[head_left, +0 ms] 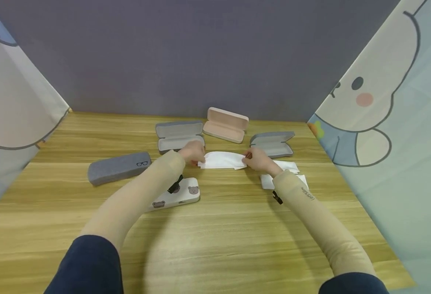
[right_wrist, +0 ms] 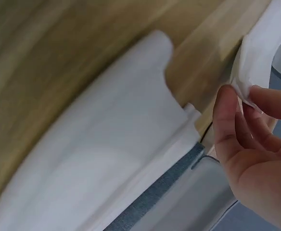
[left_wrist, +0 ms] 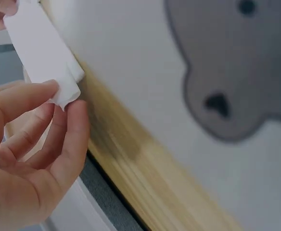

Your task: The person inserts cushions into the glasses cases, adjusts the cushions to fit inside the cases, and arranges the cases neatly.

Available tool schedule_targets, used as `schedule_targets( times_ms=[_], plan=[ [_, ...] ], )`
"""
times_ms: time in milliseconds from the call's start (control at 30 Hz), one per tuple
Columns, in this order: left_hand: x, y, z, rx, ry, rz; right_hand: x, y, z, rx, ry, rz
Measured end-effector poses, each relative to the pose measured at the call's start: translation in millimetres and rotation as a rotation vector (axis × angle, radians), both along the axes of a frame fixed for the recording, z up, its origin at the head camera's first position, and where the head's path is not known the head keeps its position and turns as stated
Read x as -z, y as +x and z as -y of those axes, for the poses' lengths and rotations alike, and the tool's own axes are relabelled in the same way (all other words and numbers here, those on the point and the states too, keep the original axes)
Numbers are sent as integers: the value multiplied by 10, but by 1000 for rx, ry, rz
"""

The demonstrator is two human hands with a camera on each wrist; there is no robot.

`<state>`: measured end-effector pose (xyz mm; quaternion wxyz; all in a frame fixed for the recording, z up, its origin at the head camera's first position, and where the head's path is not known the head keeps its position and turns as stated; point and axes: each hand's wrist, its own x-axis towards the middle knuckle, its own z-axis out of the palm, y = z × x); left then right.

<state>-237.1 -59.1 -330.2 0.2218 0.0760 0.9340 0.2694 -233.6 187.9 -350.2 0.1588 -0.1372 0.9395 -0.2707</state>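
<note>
A folded white tissue stretches between both hands above the wooden table. My left hand pinches its left end between thumb and fingers, as the left wrist view shows with the tissue running away from the fingertips. At the other end my right hand pinches it too; the right wrist view shows the thumb and index finger on the tissue. Behind the hands stand three opened glasses cases: a grey one, a pink one and a smaller grey one.
White folded tissues lie beneath and beside the right forearm. A closed grey glasses case lies at the left, and a white case with bear prints is partly hidden by the left forearm. A grey panel rises behind the table.
</note>
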Motion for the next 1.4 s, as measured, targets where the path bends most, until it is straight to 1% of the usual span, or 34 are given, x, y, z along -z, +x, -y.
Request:
schedule_targets(
  times_ms=[133,167,300,367,400,500,600,633,667,767,867,1000,1133,1333,1400],
  plan=[
    [-53,19,105,-78,143,49,-70,-27,7,22,-74,46],
    [-63,17,131,-89,172,57,-89,-34,12,24,-87,52],
    [-84,-19,233,-122,248,71,-164,-63,56,36,-126,50],
    [-95,-42,286,-132,267,73,-206,-73,90,40,-137,38],
    [-73,-70,328,-127,293,68,-224,-80,108,40,-145,32],
    [-125,-80,405,-147,304,64,-282,-118,168,29,-155,20],
    [-214,-48,465,-172,295,56,-339,-155,242,6,-151,-7],
    [-271,-15,469,-189,273,61,-356,-170,269,0,-151,-14],
    [-300,-3,485,-197,271,59,-372,-183,298,-2,-150,-22],
    [-368,20,540,-218,279,54,-407,-246,384,-18,-159,-47],
    [-412,25,592,-233,285,27,-437,-301,463,-22,-165,-63],
    [-442,33,687,-265,289,-6,-472,-359,596,-27,-165,-82],
    [-456,38,787,-299,284,-36,-490,-416,730,-49,-167,-96],
    [-464,21,930,-354,264,-58,-525,-459,888,-97,-157,-123],
    [-453,14,961,-379,264,-58,-519,-483,921,-103,-165,-117]
  ],
)
